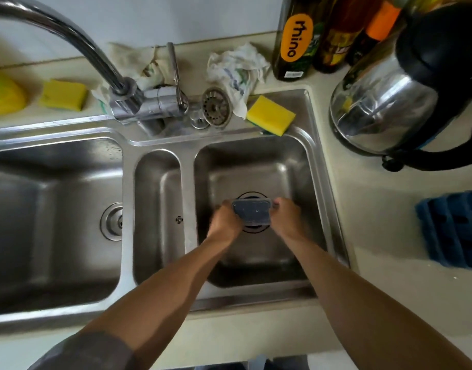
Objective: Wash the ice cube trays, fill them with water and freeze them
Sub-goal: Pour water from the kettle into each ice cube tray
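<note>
Item held: one grey tray (252,211), flat, rectangular with rounded corners, of semi-clear plastic. Whether it is a tray or a lid cannot be told. It sits low in the right basin (256,161), directly over the drain (252,231), which it partly hides.

Left hand (225,218) has its fingers curled round the tray's left edge. Right hand (285,216) clasps the right edge the same way. Both forearms reach in across the sink's front rim.

Sink: brushed steel with three basins. A narrow middle basin (157,209) and a wide left basin (42,222) lie beside the right one. The curved chrome faucet (69,30) points away to the left, not over the tray.

On the back ledge are a round perforated strainer (217,106), a yellow sponge (270,115) at the basin's rear corner, and a crumpled cloth (234,66) just behind.

On the pale counter (376,209), right of the sink and well apart from the hands, is a blue ice tray (453,228) with ridged rows. Further back stand a polished steel kettle (405,89) with black handle and dark glass bottles (296,41). A second yellow sponge (62,94) lies at far left.
</note>
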Demonstrator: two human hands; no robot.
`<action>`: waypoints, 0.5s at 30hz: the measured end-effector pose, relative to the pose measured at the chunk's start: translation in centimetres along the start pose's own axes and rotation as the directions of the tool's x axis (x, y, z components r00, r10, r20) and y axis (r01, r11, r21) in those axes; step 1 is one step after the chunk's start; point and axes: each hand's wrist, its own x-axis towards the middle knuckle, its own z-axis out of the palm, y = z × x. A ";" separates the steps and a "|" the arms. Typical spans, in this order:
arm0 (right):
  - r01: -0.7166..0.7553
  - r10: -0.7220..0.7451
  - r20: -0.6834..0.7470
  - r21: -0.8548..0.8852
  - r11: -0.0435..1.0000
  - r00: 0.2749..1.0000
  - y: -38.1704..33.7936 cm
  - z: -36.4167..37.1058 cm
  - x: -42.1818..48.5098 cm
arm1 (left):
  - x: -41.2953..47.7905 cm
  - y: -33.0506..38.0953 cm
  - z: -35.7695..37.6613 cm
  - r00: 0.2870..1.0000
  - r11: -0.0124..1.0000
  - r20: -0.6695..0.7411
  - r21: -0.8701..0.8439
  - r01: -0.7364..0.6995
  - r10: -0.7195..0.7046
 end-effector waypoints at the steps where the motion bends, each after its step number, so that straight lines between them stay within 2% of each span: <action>1: -0.007 0.007 -0.011 0.002 1.000 1.000 0.1 0.4 0.5 | 0.6 -0.2 0.3 1.000 1.000 0.001 0.010 0.001 -0.001; 7: -0.039 0.041 -0.048 0.033 0.999 0.998 1.0 1.0 1.7 | 1.3 -0.6 1.2 0.999 1.000 0.014 -0.007 0.030 -0.029; 12: -0.111 0.107 0.042 0.123 0.986 0.993 1.1 0.9 1.6 | 1.8 -0.6 1.0 0.996 0.996 0.036 -0.044 0.078 -0.076; 15: -0.187 0.174 0.116 0.117 0.975 0.978 1.2 0.8 1.6 | 2.4 -0.5 1.0 0.993 0.990 0.055 -0.089 0.108 -0.104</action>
